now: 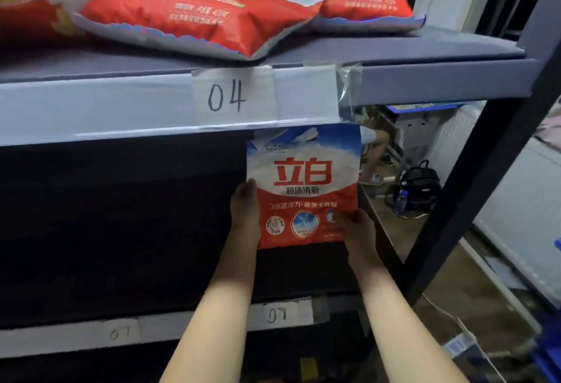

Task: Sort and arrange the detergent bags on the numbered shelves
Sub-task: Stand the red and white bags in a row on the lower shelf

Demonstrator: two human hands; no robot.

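Both hands stand a detergent bag [303, 188] upright on the lower shelf [151, 334].
Left hand [246, 212] and right hand [356, 230] grasp its bottom corners, likely steadying it, label facing out.

Two bare forearms, no sleeves, hands [246, 209] ungloved, no jewellery visible

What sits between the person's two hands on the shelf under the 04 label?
In the head view, one upright red, white and blue detergent bag stands between them: the left hand holds its left edge, the right hand its lower right corner.
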